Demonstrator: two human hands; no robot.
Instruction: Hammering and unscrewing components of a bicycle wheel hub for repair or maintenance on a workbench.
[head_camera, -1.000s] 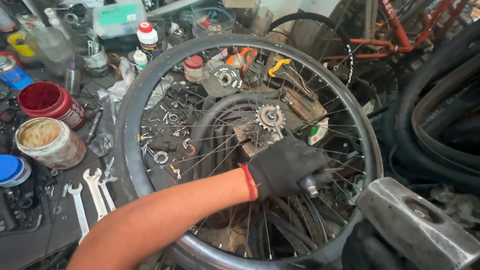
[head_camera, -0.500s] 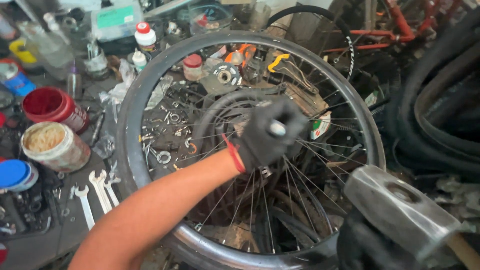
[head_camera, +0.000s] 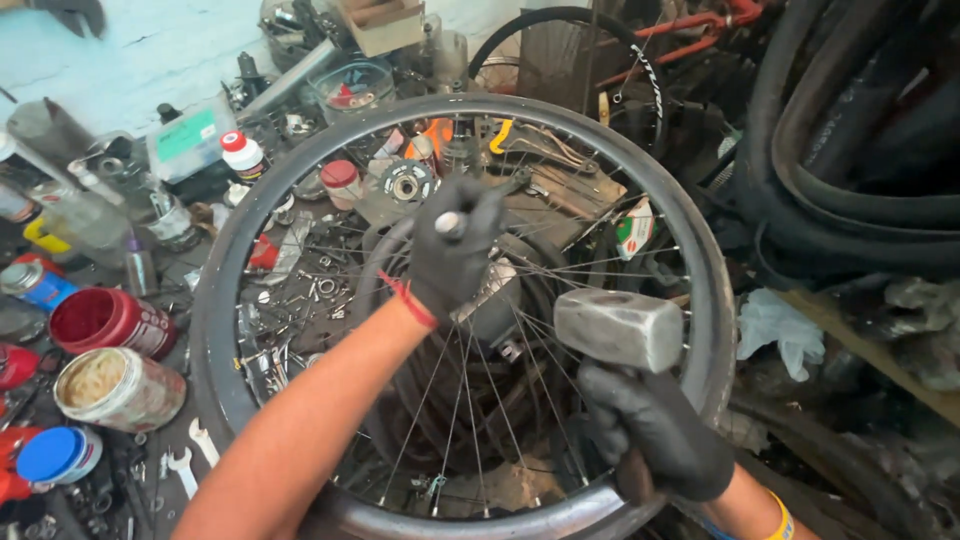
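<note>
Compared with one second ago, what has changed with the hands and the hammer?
The left hand moved from the lower right of the hub up onto it, gripping a small metal rod upright. The hammer, in the right hand, swung in from the lower right edge toward the hub. The wheel and cans stayed in place.

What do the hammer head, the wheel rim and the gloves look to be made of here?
Hammer head: bare steel, dull grey with scuffs. Wheel rim: metal, likely steel or aluminium, with a grey sheen. Gloves on the left hand and right hand: black, matte, probably rubber-coated fabric.
</note>
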